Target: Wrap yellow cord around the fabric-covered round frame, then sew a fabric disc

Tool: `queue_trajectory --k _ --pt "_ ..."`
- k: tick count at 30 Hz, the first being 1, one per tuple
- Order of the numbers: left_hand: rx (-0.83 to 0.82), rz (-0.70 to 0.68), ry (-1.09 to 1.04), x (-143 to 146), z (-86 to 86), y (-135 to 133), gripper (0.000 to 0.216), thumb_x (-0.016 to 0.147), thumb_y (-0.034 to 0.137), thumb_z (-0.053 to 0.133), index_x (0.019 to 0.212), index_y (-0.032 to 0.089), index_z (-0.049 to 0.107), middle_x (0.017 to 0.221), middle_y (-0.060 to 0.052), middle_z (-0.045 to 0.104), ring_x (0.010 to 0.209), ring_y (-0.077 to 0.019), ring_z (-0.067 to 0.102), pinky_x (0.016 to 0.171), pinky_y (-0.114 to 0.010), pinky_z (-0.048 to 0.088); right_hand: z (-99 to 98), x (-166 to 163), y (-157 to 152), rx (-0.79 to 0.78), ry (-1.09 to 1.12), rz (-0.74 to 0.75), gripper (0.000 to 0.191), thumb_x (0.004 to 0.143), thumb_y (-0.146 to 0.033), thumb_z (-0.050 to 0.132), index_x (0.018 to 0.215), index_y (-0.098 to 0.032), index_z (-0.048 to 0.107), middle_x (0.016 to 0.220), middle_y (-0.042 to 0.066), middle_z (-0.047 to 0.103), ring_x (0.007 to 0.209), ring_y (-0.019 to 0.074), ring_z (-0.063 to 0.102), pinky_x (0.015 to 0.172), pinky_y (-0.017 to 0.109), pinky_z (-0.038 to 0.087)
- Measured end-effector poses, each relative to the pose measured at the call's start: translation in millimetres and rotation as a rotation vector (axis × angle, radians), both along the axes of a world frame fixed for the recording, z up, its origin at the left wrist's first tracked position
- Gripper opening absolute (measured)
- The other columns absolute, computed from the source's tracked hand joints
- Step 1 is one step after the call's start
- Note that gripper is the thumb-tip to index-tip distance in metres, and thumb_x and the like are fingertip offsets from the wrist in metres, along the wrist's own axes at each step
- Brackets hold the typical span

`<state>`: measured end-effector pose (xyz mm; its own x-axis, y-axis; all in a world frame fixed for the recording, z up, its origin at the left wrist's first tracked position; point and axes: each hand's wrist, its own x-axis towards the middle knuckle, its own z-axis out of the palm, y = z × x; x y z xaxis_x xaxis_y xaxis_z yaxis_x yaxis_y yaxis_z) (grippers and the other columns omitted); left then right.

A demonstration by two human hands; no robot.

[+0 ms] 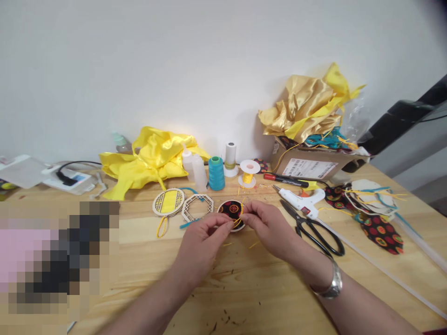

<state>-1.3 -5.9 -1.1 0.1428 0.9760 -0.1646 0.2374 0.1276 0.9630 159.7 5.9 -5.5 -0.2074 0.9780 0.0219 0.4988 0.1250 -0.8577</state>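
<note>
My left hand and my right hand meet over the wooden table, fingertips pinched together on a thin yellow cord. The cord lies against a round ornament covered in black patterned fabric, right behind my fingers. To its left lie an octagonal wooden frame and a round wooden frame with a yellow centre. A metal watch is on my right wrist.
Black scissors and a white glue gun lie right of my hands. Behind stand a teal thread cone, a yellow spool, bottles, yellow satin and a cardboard box of gold fabric. Patterned fabric pieces lie far right.
</note>
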Motion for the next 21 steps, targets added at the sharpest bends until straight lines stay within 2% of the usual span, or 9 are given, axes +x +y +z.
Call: queue_trajectory --k 5,9,15,18,21 --pt "0.171 0.008 0.059 -1.4 -5.7 -0.5 0.014 0.076 0.025 0.059 0.068 0.018 0.068 0.108 -0.007 0.058 0.100 -0.0204 0.054 0.087 -0.030 0.040 0.1 0.1 0.8 0.012 -0.047 -0.059 0.017 0.081 -0.019 0.048 0.064 -0.018 0.048 0.060 -0.002 0.051 0.059 0.0123 0.044 0.056 0.024 0.032" --pt "0.356 -0.029 0.135 1.0 -10.6 -5.9 0.011 0.075 0.022 0.059 0.069 0.019 0.067 0.120 -0.008 0.050 0.106 -0.0210 0.052 0.095 -0.035 0.037 -2.4 0.2 3.3 0.001 0.016 -0.086 0.017 0.080 -0.019 0.049 0.063 -0.018 0.049 0.057 -0.003 0.049 0.056 0.0113 0.042 0.054 0.024 0.031" --pt "0.491 -0.146 0.256 3.9 -16.3 -14.2 0.015 0.077 0.018 0.055 0.074 0.022 0.069 0.136 -0.006 0.039 0.122 -0.0250 0.040 0.102 -0.039 0.032 -4.2 -3.0 2.6 -0.194 0.387 -0.052 0.016 0.078 -0.025 0.052 0.064 -0.018 0.048 0.053 -0.005 0.047 0.045 0.0075 0.034 0.045 0.021 0.026" --pt "0.485 -0.188 0.266 4.3 -18.5 -15.2 0.017 0.078 0.017 0.053 0.077 0.022 0.069 0.139 -0.006 0.037 0.126 -0.0255 0.036 0.103 -0.041 0.030 -1.0 -5.1 -0.5 -0.325 0.562 0.006 0.017 0.078 -0.029 0.053 0.067 -0.017 0.047 0.058 -0.003 0.054 0.043 0.0057 0.032 0.042 0.020 0.022" --pt "0.452 -0.210 0.213 4.7 -17.9 -16.0 0.016 0.077 0.016 0.054 0.076 0.023 0.069 0.139 -0.006 0.037 0.124 -0.0260 0.039 0.102 -0.041 0.032 1.8 -5.8 -2.4 -0.410 0.642 0.062 0.018 0.078 -0.030 0.054 0.068 -0.016 0.046 0.059 -0.002 0.055 0.043 0.0049 0.032 0.041 0.019 0.021"
